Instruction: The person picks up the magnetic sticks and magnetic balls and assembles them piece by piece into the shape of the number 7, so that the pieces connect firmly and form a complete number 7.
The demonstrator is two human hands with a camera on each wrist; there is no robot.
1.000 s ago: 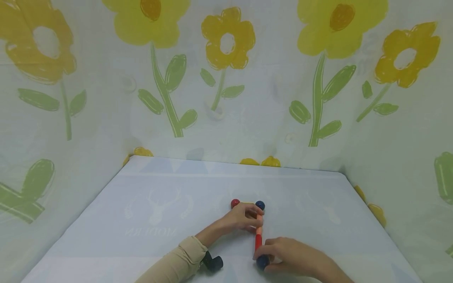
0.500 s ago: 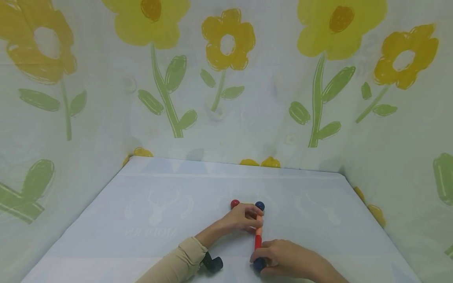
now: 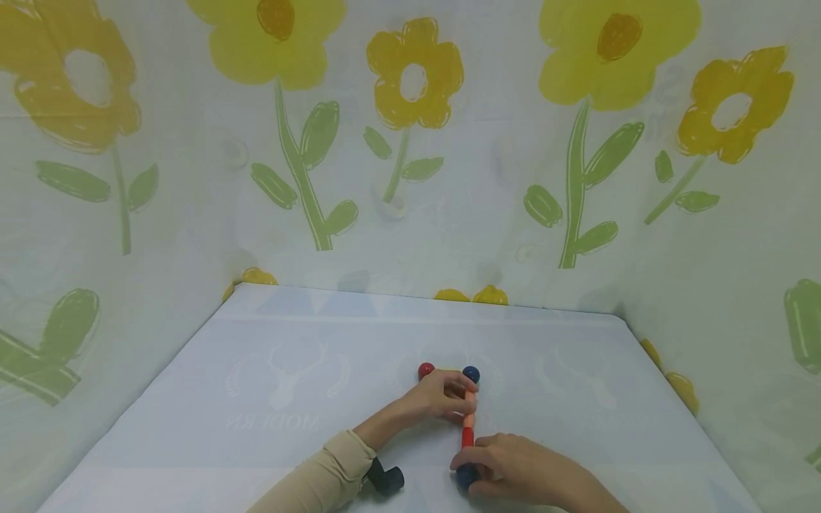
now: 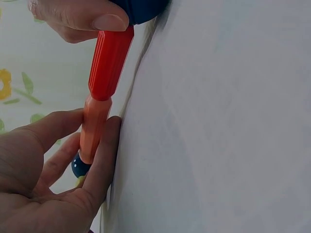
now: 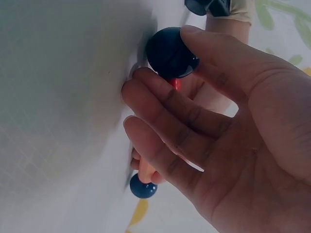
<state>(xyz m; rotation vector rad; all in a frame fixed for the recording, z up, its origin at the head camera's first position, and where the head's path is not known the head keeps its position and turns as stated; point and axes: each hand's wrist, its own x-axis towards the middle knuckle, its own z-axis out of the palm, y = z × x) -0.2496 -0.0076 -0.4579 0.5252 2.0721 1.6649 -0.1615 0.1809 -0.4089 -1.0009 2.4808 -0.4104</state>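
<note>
My left hand (image 3: 436, 396) pinches an orange rod (image 4: 95, 128) between thumb and fingers. In line with it lies a red rod (image 4: 111, 63), end to end with the orange one. At the red rod's near end is a dark blue ball (image 5: 170, 53), gripped by my right hand (image 3: 516, 464) with the thumb on one side and fingers on the other. A second dark blue ball (image 3: 471, 374) sits at the orange rod's far end. From there a yellow rod (image 3: 449, 369), mostly hidden behind my left hand, runs left to a red ball (image 3: 426, 370).
All the pieces lie on a table with a pale printed cover (image 3: 288, 442). A black device (image 3: 388, 479) sits by the left sleeve's cuff (image 3: 349, 456). Behind the table hangs a flower-patterned sheet (image 3: 474, 199), with more of it along both sides.
My right hand has shifted slightly left with the near blue ball, swinging that end of the red rod left. Less of the red rod shows now. My left hand stays in place.
</note>
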